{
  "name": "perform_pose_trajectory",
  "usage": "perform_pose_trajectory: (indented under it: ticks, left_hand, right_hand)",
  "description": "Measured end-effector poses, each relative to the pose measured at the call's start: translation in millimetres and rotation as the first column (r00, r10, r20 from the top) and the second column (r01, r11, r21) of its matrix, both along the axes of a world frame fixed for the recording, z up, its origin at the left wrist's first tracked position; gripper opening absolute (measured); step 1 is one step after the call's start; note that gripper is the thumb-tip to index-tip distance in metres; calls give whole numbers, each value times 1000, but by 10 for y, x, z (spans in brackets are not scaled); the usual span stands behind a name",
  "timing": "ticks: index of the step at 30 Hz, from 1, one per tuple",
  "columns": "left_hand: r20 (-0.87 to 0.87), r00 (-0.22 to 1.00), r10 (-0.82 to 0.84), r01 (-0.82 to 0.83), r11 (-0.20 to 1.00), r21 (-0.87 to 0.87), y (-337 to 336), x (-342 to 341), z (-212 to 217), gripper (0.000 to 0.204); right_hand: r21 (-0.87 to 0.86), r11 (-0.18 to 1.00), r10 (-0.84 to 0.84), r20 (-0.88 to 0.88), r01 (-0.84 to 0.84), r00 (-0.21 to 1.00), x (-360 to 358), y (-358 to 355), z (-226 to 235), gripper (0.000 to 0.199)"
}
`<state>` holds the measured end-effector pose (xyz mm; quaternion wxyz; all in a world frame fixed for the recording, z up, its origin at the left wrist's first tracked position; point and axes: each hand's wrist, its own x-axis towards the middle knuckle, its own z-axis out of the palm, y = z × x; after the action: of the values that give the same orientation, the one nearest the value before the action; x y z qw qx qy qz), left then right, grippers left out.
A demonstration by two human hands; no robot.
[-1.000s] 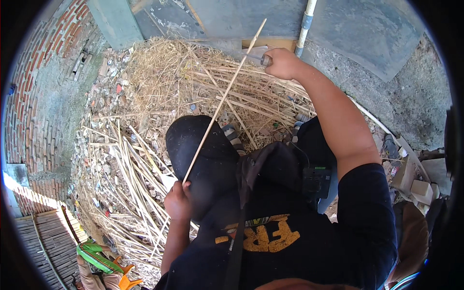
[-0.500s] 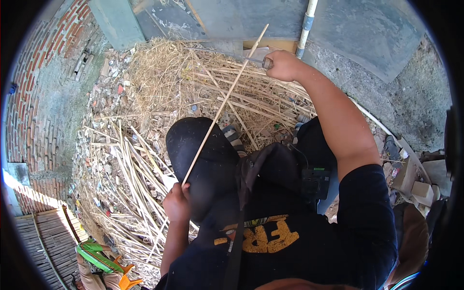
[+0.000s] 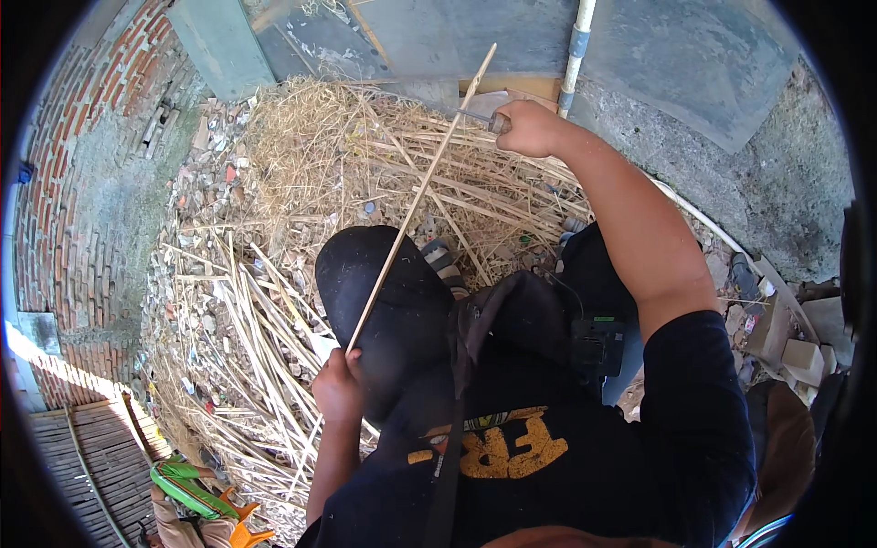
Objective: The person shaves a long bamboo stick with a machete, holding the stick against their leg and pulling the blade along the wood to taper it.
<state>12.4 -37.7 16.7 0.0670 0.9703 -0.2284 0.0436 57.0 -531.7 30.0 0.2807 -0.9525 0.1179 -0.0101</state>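
My left hand (image 3: 336, 388) grips the near end of a long thin pale cane strip (image 3: 420, 196) that slants up and away over my black-clad knee. My right hand (image 3: 528, 128) is stretched out to the far end and is closed on a knife (image 3: 484, 119) with a brown handle, whose blade lies against the strip near its top. The strip's far tip reaches past the knife toward the grey wall.
A large heap of dry cane strips and shavings (image 3: 274, 274) covers the rubble ground in front and left. A brick wall (image 3: 73, 210) curves at left, a white pipe (image 3: 575, 55) stands against grey sheets ahead. Green and orange objects (image 3: 196, 493) lie at lower left, boxes (image 3: 804, 352) at right.
My right hand with the knife has slid a little farther up along the strip; the left hand has stayed in place holding the near end.
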Motion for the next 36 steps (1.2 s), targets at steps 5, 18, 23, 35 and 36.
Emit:
perform_pose_trajectory:
  ticks: [5, 18, 23, 35, 36]
  left_hand:
    - [11, 1000, -13, 13, 1000, -15, 43, -14, -76, 31]
    - [13, 1000, -18, 18, 1000, 22, 54, 18, -30, 32]
    - [92, 994, -59, 60, 998, -14, 17, 69, -122, 32]
    - [83, 994, -73, 75, 997, -18, 55, 16, -98, 25]
    - [99, 991, -94, 96, 995, -13, -2, 46, -80, 25]
  right_hand:
    - [-55, 976, 206, -62, -209, 977, -126, 417, 198, 24]
    - [-18, 992, 120, -60, -121, 991, -10, 190, 138, 23]
    - [-24, 998, 62, -130, -66, 990, -60, -52, 131, 26]
    - [-92, 976, 189, -96, -198, 977, -151, 19, 151, 23]
    - [-47, 997, 55, -106, -60, 993, -117, -194, -22, 24]
